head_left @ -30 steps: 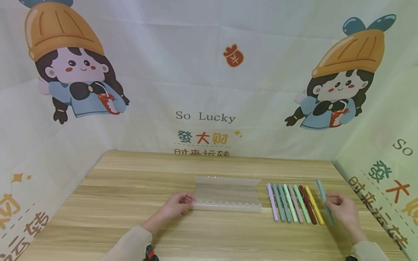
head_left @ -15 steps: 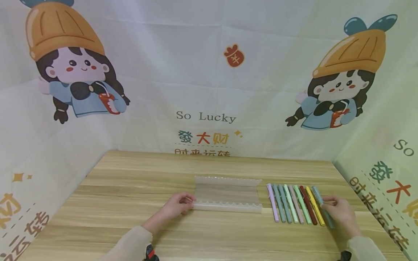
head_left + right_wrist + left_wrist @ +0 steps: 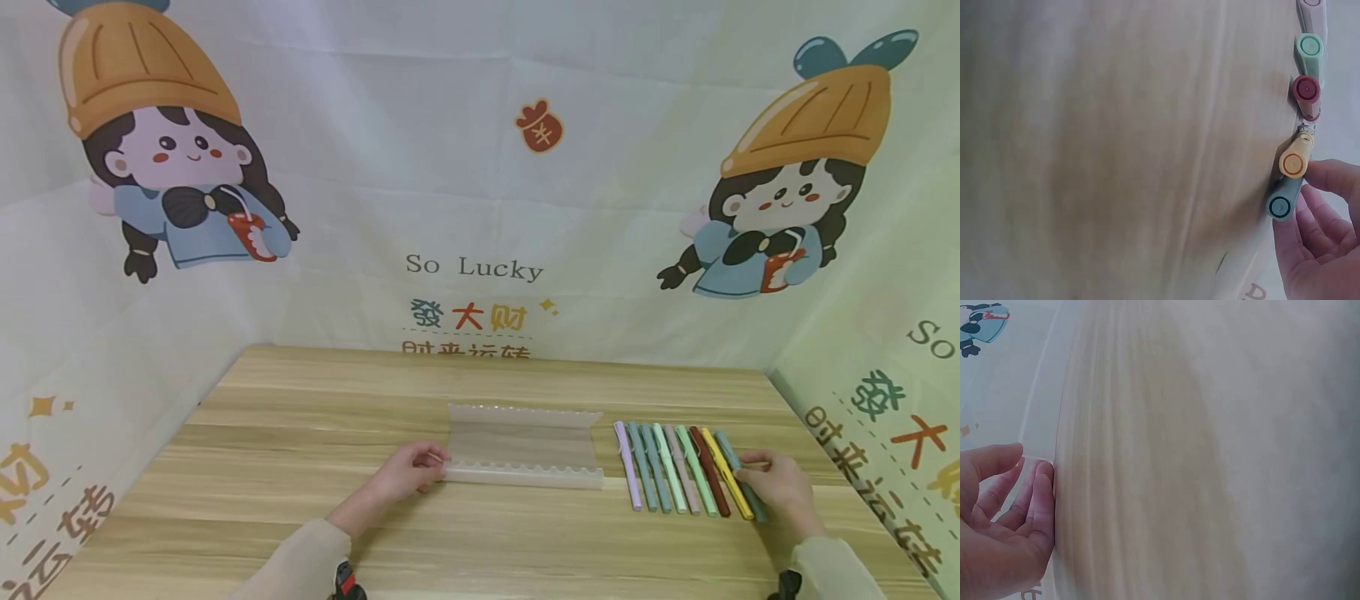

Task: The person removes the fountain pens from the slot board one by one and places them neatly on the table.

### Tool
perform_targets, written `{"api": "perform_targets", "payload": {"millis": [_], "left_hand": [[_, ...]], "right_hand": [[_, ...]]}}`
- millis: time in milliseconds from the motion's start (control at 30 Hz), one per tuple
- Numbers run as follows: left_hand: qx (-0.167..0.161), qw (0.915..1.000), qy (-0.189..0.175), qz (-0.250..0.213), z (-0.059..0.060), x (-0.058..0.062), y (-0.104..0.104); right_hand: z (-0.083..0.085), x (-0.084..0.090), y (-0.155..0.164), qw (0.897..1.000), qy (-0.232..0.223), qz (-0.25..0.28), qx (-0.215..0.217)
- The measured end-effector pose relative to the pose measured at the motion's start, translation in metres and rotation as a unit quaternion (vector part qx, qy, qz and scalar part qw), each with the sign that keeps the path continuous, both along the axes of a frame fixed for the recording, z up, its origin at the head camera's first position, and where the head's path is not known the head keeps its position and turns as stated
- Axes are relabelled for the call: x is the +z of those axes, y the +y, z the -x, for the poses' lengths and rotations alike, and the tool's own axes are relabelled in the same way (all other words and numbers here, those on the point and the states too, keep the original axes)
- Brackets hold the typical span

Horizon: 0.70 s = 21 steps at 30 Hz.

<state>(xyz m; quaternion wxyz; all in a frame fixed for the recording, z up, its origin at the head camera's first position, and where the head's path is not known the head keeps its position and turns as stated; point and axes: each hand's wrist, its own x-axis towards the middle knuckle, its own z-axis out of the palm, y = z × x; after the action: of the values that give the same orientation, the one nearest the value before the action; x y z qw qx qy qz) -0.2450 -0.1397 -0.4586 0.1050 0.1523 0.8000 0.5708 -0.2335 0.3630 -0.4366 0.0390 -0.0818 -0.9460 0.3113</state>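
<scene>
My left hand [image 3: 411,469] is at the left end of a clear plastic pen tray [image 3: 525,477] with scalloped edges. Thumb and fingertips pinch the tray's corner in the left wrist view. On the right, my right hand [image 3: 780,487] holds a grey-blue pen [image 3: 1280,207] between thumb and fingers. That pen lies close along the yellow pen [image 3: 731,479], partly behind it in the head view. In the right wrist view the thumb tip is right at the yellow pen's side.
Left of the yellow pen, a dark red pen [image 3: 712,479], a green pen [image 3: 699,479], a mauve pen [image 3: 682,475] and several others lie side by side, ending with a lilac pen [image 3: 630,475]. Printed cloth [image 3: 480,183] walls the wooden table [image 3: 337,400] behind and at the sides.
My right hand has brought the grey-blue pen left and down beside the yellow pen. The yellow pen's near end has shifted slightly right. The left hand and the tray stay put.
</scene>
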Motion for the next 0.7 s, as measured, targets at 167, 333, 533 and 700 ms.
{"api": "perform_targets", "payload": {"millis": [167,333,533,700], "left_hand": [[0.0,1.0,0.0,0.0,0.0007,-0.0004,0.0002],[0.001,1.0,-0.003,0.001,0.0014,-0.0016,0.0003],[0.006,1.0,-0.006,0.001,0.002,-0.0022,0.0],[0.005,1.0,-0.006,0.002,0.0022,-0.0022,-0.0003]], "right_hand": [[0.0005,0.0014,-0.0006,1.0,0.002,-0.003,-0.004],[0.0013,0.0014,-0.0036,1.0,0.005,-0.007,-0.007],[0.0006,0.0021,-0.006,1.0,0.008,-0.008,-0.006],[0.0007,0.0019,-0.0053,1.0,0.005,-0.008,-0.01]]}}
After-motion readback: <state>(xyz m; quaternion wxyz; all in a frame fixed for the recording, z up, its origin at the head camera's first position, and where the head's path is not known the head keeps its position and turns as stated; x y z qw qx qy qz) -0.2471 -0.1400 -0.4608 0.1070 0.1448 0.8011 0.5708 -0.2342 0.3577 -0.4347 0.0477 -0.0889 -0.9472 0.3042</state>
